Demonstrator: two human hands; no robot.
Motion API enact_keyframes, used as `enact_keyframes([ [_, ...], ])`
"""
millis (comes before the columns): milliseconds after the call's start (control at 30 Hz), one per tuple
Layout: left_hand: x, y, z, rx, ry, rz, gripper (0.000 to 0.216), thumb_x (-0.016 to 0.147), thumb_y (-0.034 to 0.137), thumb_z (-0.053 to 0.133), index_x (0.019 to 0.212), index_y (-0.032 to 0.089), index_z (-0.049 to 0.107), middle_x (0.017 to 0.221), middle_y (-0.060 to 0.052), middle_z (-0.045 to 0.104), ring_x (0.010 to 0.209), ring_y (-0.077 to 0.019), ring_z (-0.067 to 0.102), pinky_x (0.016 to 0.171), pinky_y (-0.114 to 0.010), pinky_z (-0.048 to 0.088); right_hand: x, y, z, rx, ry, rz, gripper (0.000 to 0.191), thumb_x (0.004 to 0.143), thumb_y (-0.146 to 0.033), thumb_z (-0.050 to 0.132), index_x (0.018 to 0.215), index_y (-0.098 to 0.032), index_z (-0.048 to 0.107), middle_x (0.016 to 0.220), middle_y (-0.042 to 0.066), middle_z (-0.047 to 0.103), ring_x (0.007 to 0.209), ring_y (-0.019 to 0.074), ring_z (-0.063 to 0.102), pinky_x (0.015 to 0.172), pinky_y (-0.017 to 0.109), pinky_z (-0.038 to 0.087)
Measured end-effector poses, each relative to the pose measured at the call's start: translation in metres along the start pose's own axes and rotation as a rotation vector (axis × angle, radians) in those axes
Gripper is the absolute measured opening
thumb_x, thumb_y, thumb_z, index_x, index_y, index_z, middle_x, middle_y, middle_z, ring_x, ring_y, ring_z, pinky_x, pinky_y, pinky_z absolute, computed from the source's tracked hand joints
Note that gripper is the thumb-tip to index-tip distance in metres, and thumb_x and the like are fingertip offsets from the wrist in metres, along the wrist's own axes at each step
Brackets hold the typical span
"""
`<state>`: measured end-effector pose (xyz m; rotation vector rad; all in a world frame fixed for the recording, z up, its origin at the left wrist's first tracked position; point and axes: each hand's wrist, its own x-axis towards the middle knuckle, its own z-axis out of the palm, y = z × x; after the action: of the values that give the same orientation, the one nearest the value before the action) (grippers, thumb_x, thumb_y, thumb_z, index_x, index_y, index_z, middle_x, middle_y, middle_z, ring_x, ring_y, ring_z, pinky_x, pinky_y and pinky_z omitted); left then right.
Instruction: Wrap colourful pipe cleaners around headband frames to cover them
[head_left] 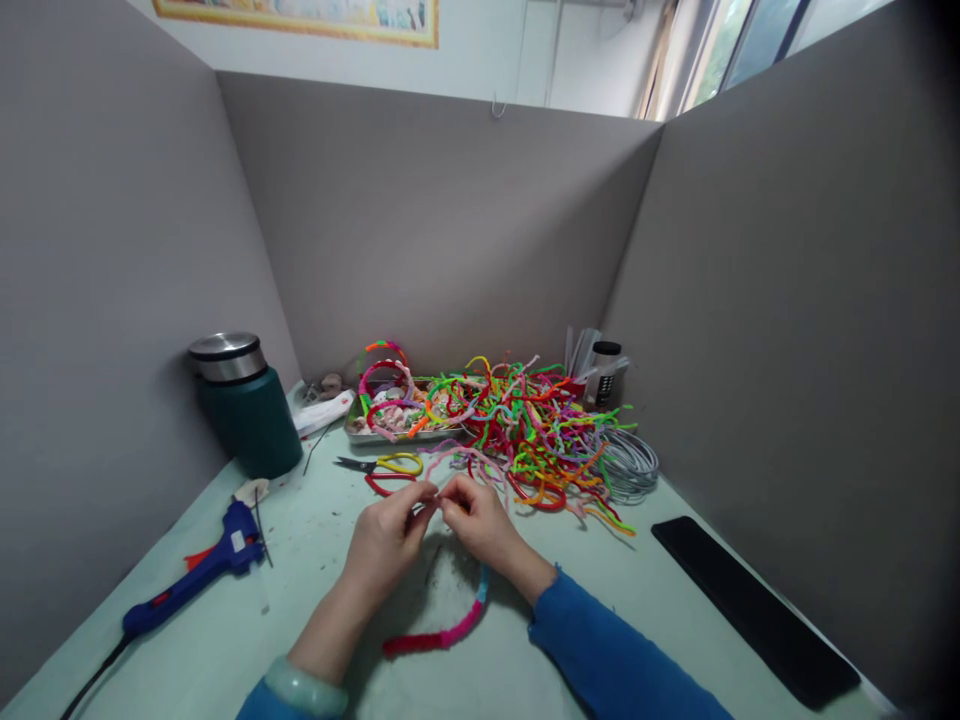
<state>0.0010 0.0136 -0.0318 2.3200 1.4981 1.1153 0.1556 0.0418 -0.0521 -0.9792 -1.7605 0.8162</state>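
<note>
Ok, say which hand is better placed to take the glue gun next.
Probably the left hand: the glue gun lies off to the left, nearer to it than to the right hand.

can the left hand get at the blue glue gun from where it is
Probably yes: the glue gun lies off to the left hand's own left, and nothing tall stands between them, though its fingertips are now busy meeting those of the right hand.

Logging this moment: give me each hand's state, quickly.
Left hand: closed in a pinch; what it holds is too small to tell.
Right hand: closed in a pinch, close to the left's; what it holds cannot be told.
</note>
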Motion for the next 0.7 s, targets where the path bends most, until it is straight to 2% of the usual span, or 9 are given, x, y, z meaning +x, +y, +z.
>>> enact_keyframes([
  [100,0.0000,0.0006,-0.0004,-0.024,0.004,0.035,0.015,0.084,0.023,0.049,0.092,0.021,0.062,0.091,-0.004,0.070,0.081,-0.0159,0.064,0.072,-0.024,0.045,0.0007,0.0000,0.0005,0.019,0.004,0.012,0.007,0.073,-0.014,0.049,0.072,-0.017,0.055,0.059,-0.004,0.049,0.055,0.0099,0.044,0.050,0.020,0.033],
  [333,0.0026,0.0010,-0.0003,-0.067,0.031,0.024,0.019,0.084,0.027,0.050,0.088,0.019,0.068,0.084,-0.007,0.069,0.078,-0.0171,0.063,0.072,-0.026,0.045,-0.0003,-0.0022,0.0008,0.034,0.039,-0.006,0.002,0.074,-0.018,0.052,0.074,-0.017,0.054,0.061,-0.004,0.051,0.054,0.0102,0.046,0.050,0.020,0.035],
  [433,0.0043,0.0029,-0.0026,-0.117,-0.013,-0.063,0.021,0.083,0.028,0.050,0.084,0.019,0.069,0.079,-0.006,0.070,0.075,-0.0176,0.062,0.069,-0.026,0.044,-0.0018,-0.0050,-0.0002,-0.019,0.055,-0.041,0.001,0.074,-0.018,0.053,0.073,-0.017,0.053,0.061,-0.004,0.052,0.055,0.0102,0.047,0.051,0.020,0.035],
  [533,0.0060,0.0033,-0.0059,-0.225,-0.114,-0.191,0.023,0.081,0.031,0.051,0.080,0.018,0.070,0.073,-0.004,0.069,0.068,-0.0169,0.060,0.063,-0.025,0.042,-0.0034,-0.0060,-0.0015,-0.074,0.023,-0.072,0.001,0.074,-0.018,0.054,0.074,-0.018,0.055,0.062,-0.003,0.054,0.056,0.0102,0.048,0.051,0.020,0.035],
  [700,0.0082,-0.0007,-0.0048,-0.419,-0.242,-0.354,0.032,0.077,0.039,0.053,0.062,0.014,0.064,0.054,0.000,0.058,0.052,-0.0123,0.048,0.050,-0.022,0.033,-0.0047,-0.0016,-0.0004,-0.080,-0.034,-0.086,0.003,0.076,-0.016,0.053,0.076,-0.017,0.055,0.061,-0.004,0.054,0.054,0.0097,0.047,0.050,0.020,0.034],
])
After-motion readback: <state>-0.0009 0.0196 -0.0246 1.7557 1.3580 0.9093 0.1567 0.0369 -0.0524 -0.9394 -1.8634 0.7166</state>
